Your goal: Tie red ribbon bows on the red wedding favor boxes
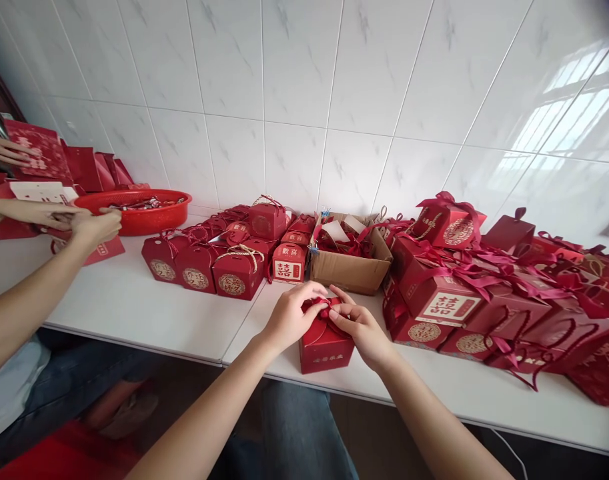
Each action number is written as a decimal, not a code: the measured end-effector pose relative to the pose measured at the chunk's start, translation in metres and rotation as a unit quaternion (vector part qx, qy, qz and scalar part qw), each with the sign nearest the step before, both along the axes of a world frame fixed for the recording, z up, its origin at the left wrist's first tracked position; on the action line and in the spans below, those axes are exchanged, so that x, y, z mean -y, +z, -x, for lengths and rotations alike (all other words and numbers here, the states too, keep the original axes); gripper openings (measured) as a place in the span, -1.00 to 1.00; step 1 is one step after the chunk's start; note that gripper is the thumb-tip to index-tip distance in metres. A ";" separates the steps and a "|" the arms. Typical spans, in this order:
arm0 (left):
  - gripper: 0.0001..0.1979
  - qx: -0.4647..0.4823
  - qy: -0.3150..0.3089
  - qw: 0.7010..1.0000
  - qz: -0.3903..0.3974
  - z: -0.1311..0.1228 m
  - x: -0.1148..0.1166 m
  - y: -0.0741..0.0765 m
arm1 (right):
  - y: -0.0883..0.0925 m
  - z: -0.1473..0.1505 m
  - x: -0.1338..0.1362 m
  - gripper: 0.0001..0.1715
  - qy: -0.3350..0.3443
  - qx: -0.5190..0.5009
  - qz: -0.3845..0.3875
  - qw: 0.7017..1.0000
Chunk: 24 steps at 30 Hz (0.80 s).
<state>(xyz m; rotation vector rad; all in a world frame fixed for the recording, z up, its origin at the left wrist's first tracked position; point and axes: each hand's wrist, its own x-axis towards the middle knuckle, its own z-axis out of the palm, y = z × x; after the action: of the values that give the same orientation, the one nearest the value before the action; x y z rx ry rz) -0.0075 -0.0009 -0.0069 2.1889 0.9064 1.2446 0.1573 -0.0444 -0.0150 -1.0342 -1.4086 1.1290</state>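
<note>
A small red gift box [326,347] with gold lettering on its front stands upright near the table's front edge. On its top is a dark red ribbon [328,308], partly covered by fingers. My left hand [295,311] pinches the ribbon from the left, fingers closed over the box top. From the right, my right hand [360,325] pinches the same ribbon between thumb and forefinger. Just behind the box is an open cardboard carton [351,270] holding red ribbons and white-lined pieces.
Stacked ribboned red boxes [441,300] rise on the right. Red boxes with cord handles [234,273] stand left of the carton. Farther left is a red plastic basket [154,217] of small wrapped items, beside a co-worker's hands [91,223]. A tiled wall [294,80] backs the white table [184,327].
</note>
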 end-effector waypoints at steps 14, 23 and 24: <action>-0.91 -0.039 -0.018 0.998 0.051 0.018 0.014 0.009 | -0.004 0.006 0.015 -0.57 -0.078 0.027 0.008 0.997; -0.88 -0.156 -0.045 0.985 0.058 0.027 0.021 0.039 | 0.004 -0.013 0.003 -0.83 -0.100 0.270 -0.200 0.936; -0.87 -0.169 -0.043 0.983 0.051 0.027 0.022 0.042 | 0.007 -0.014 0.004 -0.82 -0.100 0.294 -0.231 0.922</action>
<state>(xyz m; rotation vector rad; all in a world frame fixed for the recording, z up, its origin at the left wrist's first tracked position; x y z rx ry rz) -0.0343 -0.0226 0.0350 2.3691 0.9673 0.7790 0.1715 -0.0489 -0.0077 -1.1788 -1.8677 0.2981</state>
